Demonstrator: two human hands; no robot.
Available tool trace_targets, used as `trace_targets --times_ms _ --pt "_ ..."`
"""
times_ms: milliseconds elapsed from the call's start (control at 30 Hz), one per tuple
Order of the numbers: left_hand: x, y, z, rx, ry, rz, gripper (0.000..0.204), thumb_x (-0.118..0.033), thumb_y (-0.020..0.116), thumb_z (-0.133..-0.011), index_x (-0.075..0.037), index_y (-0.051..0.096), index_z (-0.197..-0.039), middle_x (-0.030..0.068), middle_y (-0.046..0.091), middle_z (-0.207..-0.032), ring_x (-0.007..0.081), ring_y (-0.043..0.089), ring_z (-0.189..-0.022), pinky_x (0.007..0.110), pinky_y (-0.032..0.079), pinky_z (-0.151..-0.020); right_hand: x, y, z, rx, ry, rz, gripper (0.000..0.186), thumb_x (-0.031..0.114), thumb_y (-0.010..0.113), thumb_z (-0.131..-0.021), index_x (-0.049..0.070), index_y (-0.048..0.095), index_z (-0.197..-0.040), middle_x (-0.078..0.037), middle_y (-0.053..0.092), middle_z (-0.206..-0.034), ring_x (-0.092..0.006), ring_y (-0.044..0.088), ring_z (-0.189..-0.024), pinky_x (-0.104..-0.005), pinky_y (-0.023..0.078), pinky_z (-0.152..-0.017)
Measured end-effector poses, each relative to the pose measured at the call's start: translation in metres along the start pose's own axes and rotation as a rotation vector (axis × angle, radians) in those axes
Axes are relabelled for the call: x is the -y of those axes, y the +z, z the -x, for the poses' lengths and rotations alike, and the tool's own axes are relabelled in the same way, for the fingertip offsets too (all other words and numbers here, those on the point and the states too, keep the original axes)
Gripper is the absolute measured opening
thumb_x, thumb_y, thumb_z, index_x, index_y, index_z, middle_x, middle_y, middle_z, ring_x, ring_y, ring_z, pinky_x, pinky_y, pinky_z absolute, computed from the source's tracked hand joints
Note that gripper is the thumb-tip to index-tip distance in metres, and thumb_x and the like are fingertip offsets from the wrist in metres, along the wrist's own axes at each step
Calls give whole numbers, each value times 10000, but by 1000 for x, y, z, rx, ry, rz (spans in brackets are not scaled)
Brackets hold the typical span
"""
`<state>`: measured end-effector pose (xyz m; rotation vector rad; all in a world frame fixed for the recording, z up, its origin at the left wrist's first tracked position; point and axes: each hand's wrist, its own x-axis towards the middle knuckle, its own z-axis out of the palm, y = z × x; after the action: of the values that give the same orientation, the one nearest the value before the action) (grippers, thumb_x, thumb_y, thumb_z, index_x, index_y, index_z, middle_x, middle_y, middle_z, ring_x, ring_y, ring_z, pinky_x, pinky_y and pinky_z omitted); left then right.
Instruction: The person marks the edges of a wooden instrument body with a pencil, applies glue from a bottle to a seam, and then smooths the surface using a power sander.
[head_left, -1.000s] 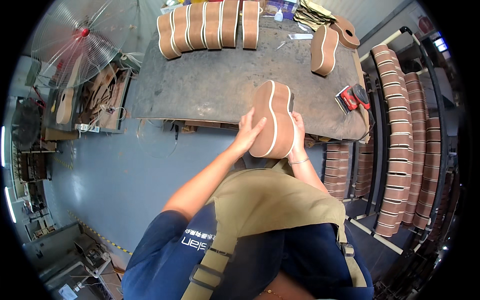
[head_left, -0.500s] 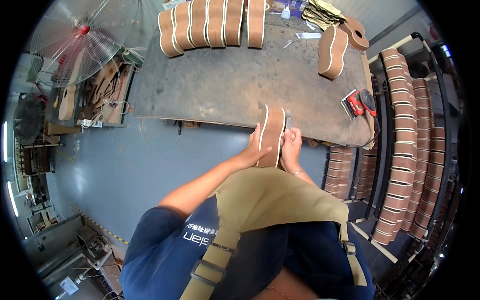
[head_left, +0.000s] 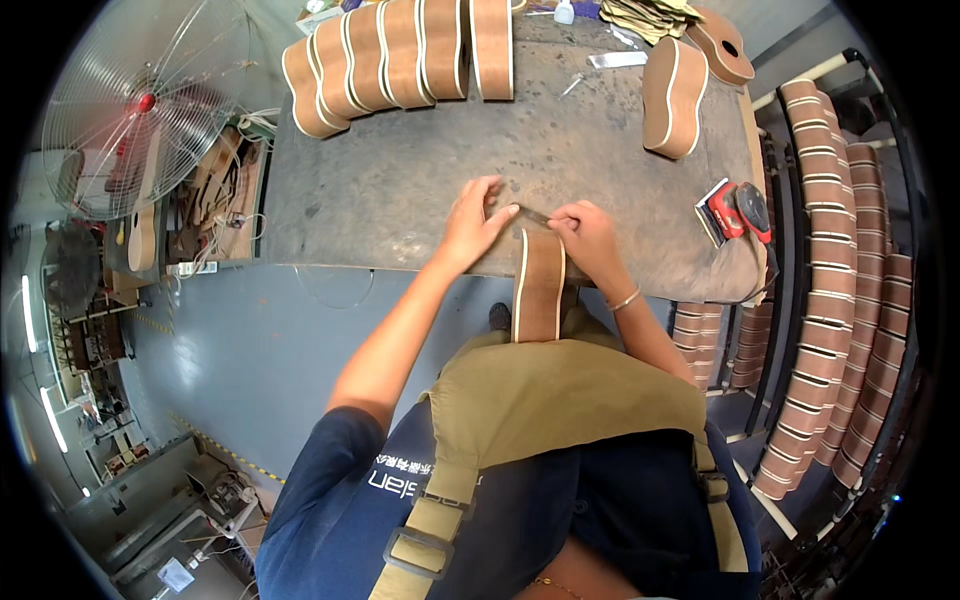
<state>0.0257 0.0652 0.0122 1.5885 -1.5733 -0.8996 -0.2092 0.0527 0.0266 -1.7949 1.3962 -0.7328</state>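
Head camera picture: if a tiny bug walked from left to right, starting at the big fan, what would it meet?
Wire-caged fan → the person's left hand → nearest ukulele body → right hand → red sander → tall stack of ukulele bodies

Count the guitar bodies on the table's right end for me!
2. One brown guitar body is beyond the red sander; a round-holed guitar body is behind it, to the right. Others may be hidden.
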Motion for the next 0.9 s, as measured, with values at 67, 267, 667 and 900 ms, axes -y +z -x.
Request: trace_targets --times_ms 67,267,667,900 --pt "-1 -9 -9 189 64 -20 335 -83 790 -955 -39 692 -1273 124 687 -1159 242 692 -1049 363 571 -866 2 2 -15 117 -20 24 95 73 762 -866 17 802 -931 -167 740 -923 -320 737 -833 -379 581 -765" --pt "-39 -25 -1 413 76 -119 61 -1 722 -955 -1 765 -999 162 714 -879 302 701 -803 396 542 -734 7 -11 -15 272 -63 -82 122 83 761 -853 31 826 -943 -170 750 -892 -327 729 -823 -389 576 -755" --pt "-34 -25 -2 244 189 -160 97 -10 741 -877 -26 780 -964 192 721 -923 426 699 -867 480 555 -766 8 -11 -22 224 -61 -118 114 94 759 -909 42 824 -986 -116 725 -908 -241 652 -766 -363 532 -714" --pt "-39 -27 70 94 403 -267 179 21 716 -872 -87 784 -999 124 624 -836 365 661 -840 475 534 -713 35 -12 54 -69 -491 18 77 58 776 -895 50 806 -965 -122 702 -901 -314 635 -823 -413 530 -732"
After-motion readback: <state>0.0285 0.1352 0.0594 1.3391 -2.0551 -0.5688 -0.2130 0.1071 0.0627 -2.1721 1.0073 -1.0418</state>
